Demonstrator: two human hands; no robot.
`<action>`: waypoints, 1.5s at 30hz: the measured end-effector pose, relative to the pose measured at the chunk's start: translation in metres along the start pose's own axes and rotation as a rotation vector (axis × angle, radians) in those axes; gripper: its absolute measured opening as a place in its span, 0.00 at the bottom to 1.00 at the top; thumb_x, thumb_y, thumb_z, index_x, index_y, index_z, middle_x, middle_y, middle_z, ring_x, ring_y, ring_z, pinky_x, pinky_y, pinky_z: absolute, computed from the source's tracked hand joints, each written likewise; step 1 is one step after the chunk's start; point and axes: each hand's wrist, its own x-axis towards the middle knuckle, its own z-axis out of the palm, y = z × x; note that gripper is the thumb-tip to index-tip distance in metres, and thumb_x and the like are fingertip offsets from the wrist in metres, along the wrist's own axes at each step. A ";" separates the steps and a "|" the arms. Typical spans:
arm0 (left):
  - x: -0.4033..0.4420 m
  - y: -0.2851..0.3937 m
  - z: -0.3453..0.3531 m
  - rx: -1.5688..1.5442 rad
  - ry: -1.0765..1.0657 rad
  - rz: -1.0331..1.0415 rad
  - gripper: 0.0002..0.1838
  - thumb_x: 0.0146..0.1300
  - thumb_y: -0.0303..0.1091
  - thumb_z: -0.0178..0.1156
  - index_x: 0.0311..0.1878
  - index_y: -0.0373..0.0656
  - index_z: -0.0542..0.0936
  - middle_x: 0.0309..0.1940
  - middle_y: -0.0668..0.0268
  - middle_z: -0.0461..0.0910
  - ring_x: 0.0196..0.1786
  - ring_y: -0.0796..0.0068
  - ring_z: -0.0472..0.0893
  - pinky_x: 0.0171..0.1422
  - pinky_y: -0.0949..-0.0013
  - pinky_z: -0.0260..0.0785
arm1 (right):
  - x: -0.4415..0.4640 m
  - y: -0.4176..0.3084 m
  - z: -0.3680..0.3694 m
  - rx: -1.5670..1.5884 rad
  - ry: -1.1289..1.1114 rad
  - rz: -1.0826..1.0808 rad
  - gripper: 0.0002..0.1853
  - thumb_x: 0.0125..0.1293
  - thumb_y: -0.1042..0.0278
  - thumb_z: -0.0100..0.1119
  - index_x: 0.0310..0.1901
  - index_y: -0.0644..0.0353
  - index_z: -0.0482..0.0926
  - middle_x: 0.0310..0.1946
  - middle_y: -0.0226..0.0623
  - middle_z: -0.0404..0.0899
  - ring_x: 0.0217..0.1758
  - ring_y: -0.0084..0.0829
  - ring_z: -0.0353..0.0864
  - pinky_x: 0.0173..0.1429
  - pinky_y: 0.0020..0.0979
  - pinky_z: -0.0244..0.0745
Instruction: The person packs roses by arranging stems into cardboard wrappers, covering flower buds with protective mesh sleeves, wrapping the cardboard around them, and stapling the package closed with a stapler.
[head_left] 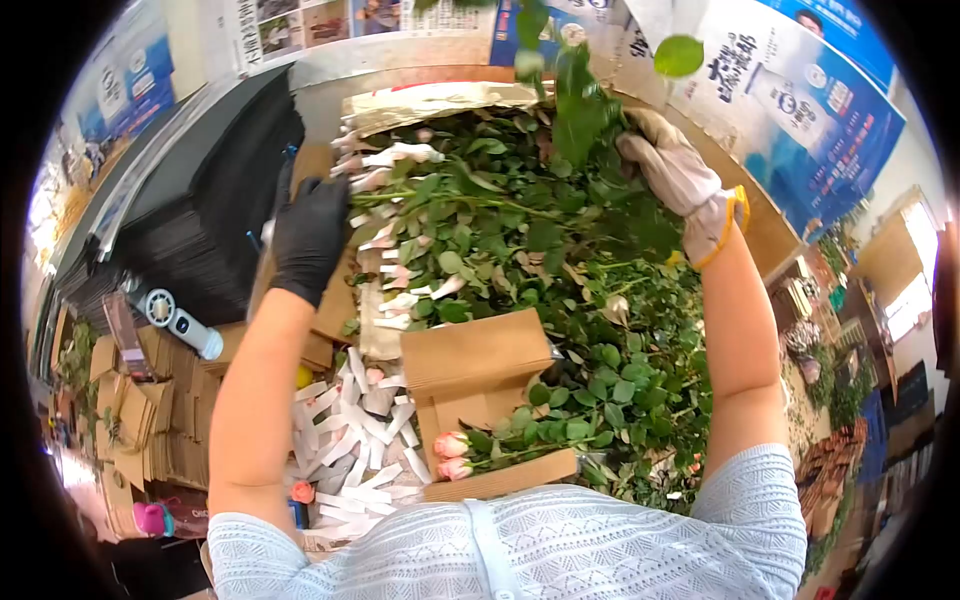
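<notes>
Two pink roses (pixel 452 457) lie in an open cardboard wrapper (pixel 475 350) near the person's body. Beyond it spreads a thick bed of leafy stems (pixel 490 225), with white-sleeved heads (pixel 398 305) lined along its left side. The left hand (pixel 310 235), gloved in black, is at the far end of that line, fingers bent; whether it grips a stem cannot be told. The right hand (pixel 682 175), in a pale glove, curls its fingers beside blurred foliage (pixel 582 110); its hold is also unclear. The step in hand seems to be handling stems at the bed's far side. The next move calls for keeping leaves untangled and heads uncrushed.
</notes>
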 end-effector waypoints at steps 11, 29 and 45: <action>-0.077 -0.086 0.074 -0.084 -0.005 0.173 0.19 0.52 0.23 0.55 0.48 0.47 0.80 0.30 0.65 0.80 0.38 0.65 0.80 0.61 0.58 0.67 | 0.001 0.201 -0.161 0.955 0.620 0.086 0.11 0.69 0.53 0.54 0.32 0.48 0.75 0.17 0.22 0.64 0.16 0.22 0.68 0.18 0.24 0.65; -0.018 0.004 0.080 -0.228 0.017 0.340 0.23 0.48 0.19 0.56 0.51 0.46 0.79 0.38 0.60 0.83 0.44 0.63 0.80 0.77 0.53 0.50 | -0.149 0.125 -0.254 0.770 0.987 -0.127 0.15 0.70 0.59 0.52 0.55 0.51 0.76 0.33 0.24 0.76 0.30 0.23 0.75 0.32 0.28 0.73; -0.130 -0.003 0.033 -0.533 -0.169 0.152 0.18 0.57 0.37 0.62 0.53 0.51 0.81 0.33 0.58 0.82 0.41 0.57 0.81 0.47 0.56 0.72 | -0.022 0.084 0.042 -1.117 -0.131 -0.206 0.35 0.57 0.61 0.60 0.67 0.58 0.62 0.60 0.55 0.69 0.62 0.55 0.71 0.65 0.45 0.68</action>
